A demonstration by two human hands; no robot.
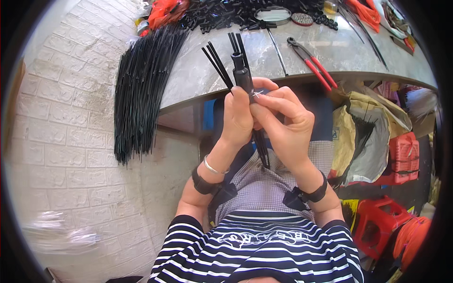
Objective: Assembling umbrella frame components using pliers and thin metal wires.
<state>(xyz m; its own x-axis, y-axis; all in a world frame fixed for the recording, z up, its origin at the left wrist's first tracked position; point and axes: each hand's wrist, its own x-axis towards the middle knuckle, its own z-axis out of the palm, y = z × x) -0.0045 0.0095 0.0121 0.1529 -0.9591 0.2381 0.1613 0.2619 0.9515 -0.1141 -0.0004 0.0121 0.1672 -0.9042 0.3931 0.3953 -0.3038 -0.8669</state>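
My left hand (237, 113) is closed around a black tube-shaped fitting (241, 78) with a narrow neck and open top. Several thin black rods (218, 67) fan out beside the fitting. Below my hands, a bundle of dark rods (261, 148) hangs over my lap. The thumb and forefinger of my right hand (288, 118) pinch together against the fitting's side. A tiny pale, shiny cross-shaped piece (256, 94) shows at those fingertips; its kind is too small to make out.
On the grey table (207, 61), a sheaf of black rods (146, 89) overhangs the left edge. Red-handled pliers (314, 66) lie near the front edge; black tube pieces (217, 14) heap behind. A lined sack (363, 137), red basket (404, 158) and red stool (380, 221) stand right.
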